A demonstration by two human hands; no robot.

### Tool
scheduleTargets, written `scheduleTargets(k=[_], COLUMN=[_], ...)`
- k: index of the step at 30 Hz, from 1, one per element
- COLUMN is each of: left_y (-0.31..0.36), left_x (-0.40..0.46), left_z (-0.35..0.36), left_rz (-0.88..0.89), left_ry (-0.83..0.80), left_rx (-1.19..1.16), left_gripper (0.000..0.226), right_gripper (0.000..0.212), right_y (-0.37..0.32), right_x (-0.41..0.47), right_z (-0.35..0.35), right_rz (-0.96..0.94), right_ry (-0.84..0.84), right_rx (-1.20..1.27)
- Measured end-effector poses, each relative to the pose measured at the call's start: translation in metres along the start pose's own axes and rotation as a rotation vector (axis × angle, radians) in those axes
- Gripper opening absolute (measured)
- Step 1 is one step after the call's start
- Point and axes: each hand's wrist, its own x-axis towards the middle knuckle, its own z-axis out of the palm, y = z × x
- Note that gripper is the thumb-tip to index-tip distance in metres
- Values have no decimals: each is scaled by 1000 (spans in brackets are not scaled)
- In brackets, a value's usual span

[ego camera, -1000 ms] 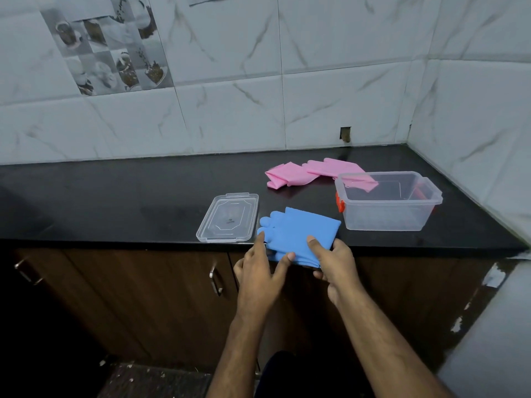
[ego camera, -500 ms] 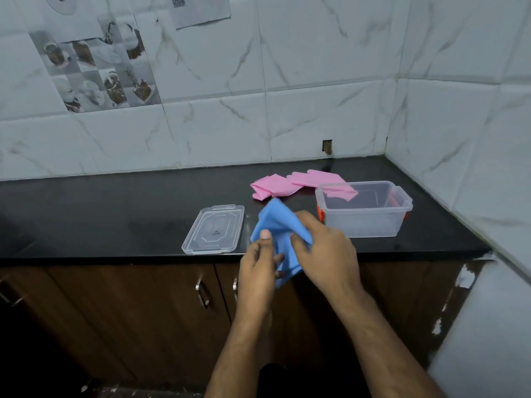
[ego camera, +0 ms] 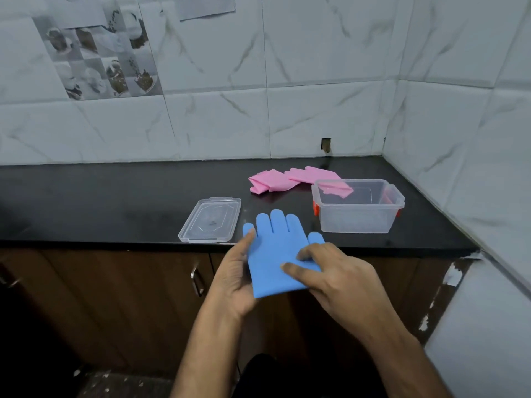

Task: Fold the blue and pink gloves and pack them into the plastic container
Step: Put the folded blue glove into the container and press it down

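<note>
A blue glove (ego camera: 275, 248) is held flat in front of the counter's front edge, its fingers pointing away from me. My left hand (ego camera: 234, 278) grips its left side, thumb on top. My right hand (ego camera: 334, 275) holds its right side with fingertips pressed on the blue surface. Whether a second blue glove lies under the top one I cannot tell. The pink gloves (ego camera: 283, 179) lie on the black counter behind the clear plastic container (ego camera: 357, 222), which stands open with orange clips; one pink cuff is seen through its back wall.
The container's clear lid (ego camera: 211, 221) lies flat on the black counter (ego camera: 115, 202), left of the blue glove. Tiled walls close the back and right side. Brown cupboard doors with metal handles (ego camera: 196, 280) are below the counter edge.
The blue glove was lying folded on the counter edge, then bunched up in both hands; now it is spread out flat between my hands, lifted off the counter edge.
</note>
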Motion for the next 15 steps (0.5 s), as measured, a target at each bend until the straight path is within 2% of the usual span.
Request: scheduleTargets(k=[4,8,11,13,15], left_y=[-12,-18,-20,-20,-22], left_x=[5,9,14,15,15], left_z=[-9,-10,-7,-5,-2], left_rz=[-13,36,169,258,301], left_ry=[133,210,245,255,245], left_rx=[220,315,353,342,313], left_gripper=[48,38,34,34,34], right_gripper=[51,51,55,56,58], right_y=[-1,-10,-17,-27,-38], right_x=[-28,-50,-65,-71,-70], right_z=[9,22,31,37,44], right_rz=[-21,41,284,531,828], right_ry=[0,-40,-29,85,202], right_rx=[54,131,436,738,911])
